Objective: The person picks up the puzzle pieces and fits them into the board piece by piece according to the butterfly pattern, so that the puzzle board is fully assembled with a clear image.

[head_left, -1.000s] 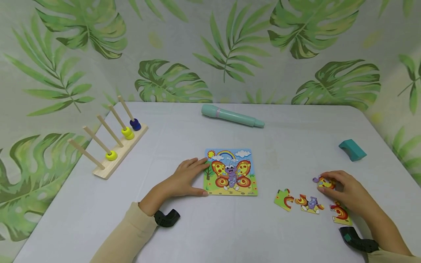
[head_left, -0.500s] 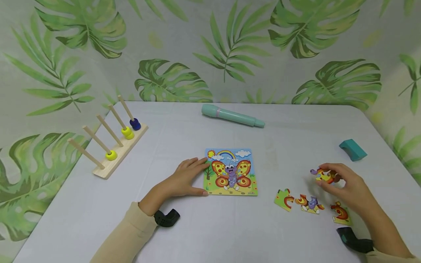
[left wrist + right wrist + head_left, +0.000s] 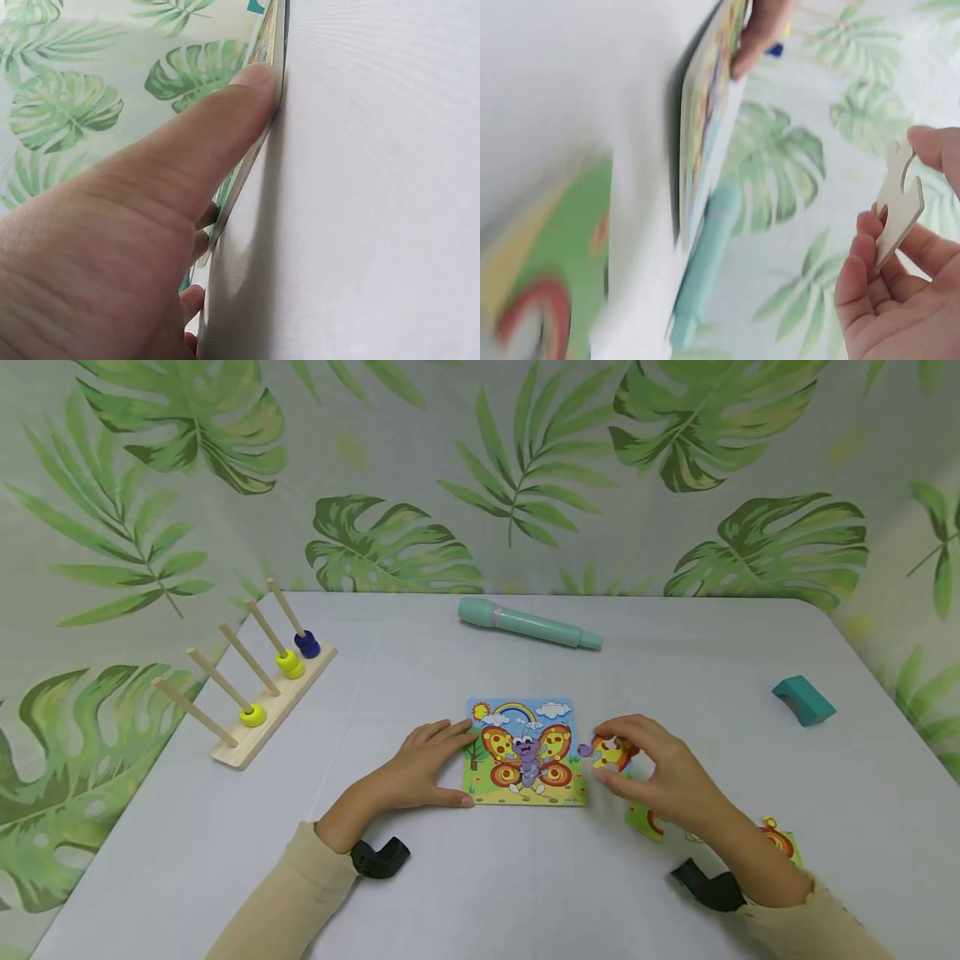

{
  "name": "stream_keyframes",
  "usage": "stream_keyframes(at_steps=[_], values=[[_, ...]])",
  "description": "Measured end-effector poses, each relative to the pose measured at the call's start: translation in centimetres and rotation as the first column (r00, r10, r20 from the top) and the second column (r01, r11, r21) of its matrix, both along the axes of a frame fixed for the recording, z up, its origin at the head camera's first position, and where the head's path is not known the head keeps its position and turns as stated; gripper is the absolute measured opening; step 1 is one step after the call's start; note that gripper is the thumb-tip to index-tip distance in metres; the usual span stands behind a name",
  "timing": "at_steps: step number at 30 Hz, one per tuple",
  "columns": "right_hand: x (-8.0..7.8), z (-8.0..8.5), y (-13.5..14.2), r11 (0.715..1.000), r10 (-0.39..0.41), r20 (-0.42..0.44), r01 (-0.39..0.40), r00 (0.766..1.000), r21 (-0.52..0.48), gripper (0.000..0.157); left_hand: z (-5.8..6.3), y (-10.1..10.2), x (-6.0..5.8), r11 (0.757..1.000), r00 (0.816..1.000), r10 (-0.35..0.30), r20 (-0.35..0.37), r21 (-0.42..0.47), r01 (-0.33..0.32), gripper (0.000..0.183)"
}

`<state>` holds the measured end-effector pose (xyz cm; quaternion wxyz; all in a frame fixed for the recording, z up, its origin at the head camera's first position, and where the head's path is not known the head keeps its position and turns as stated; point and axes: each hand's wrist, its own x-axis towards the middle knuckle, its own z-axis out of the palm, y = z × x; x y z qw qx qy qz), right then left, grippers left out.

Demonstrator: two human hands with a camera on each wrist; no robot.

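A square butterfly puzzle board (image 3: 564, 787) lies on the white table, its printed picture facing up. My left hand (image 3: 426, 767) rests at its left side, fingers extended over the edge and thumb (image 3: 217, 120) against the lower corner. Just off the board's right side, my right hand (image 3: 663, 770) pinches a red-and-yellow jigsaw piece (image 3: 613, 753) with a purple knob. The right wrist view shows the bare wooden back of that jigsaw piece (image 3: 900, 214) between thumb and fingers. Below the right hand lie a green jigsaw piece (image 3: 643, 820) and another with a red swirl (image 3: 782, 839), both partly covered.
A wooden peg stand (image 3: 277, 706) with yellow and blue beads stands on the left. Across the back lies a mint-green toy microphone (image 3: 532, 625). A teal arch block (image 3: 806, 702) sits at the right. Leaf-patterned cloth (image 3: 555, 460) hangs behind the table.
My right hand has lifted the red-and-yellow jigsaw piece and carried it left, from above the loose pieces to beside the board. My left hand and the board stay put.
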<state>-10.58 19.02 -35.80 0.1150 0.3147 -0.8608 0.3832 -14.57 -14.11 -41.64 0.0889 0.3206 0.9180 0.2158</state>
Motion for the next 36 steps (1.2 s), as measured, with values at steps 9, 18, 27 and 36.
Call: stream_keyframes(at_steps=[9,18,27,36], values=[[-2.3,-1.9,-4.1,0.998,-0.031,0.153,0.023,0.988,0.055,0.042,0.0,0.0,0.0,1.000,1.000,-0.006,-0.005,0.005,0.007,0.091],[-4.2,-4.2,-4.6,0.984,-0.056,0.231,0.015,0.971,0.175,0.043,0.3,0.4,0.2,1.000,1.000,-0.012,-0.001,0.017,0.012,0.089],[-4.7,-5.0,-4.7,0.975,-0.054,0.207,0.007,0.977,0.220,0.039,0.0,1.7,0.6,0.994,0.985,-0.051,-0.167,0.083,0.065,0.076],[-4.7,-4.9,-4.6,0.976,-0.063,0.221,0.014,0.973,0.218,0.039,-0.6,3.9,0.6,0.985,0.960,-0.152,-0.236,0.038,0.166,0.064]])
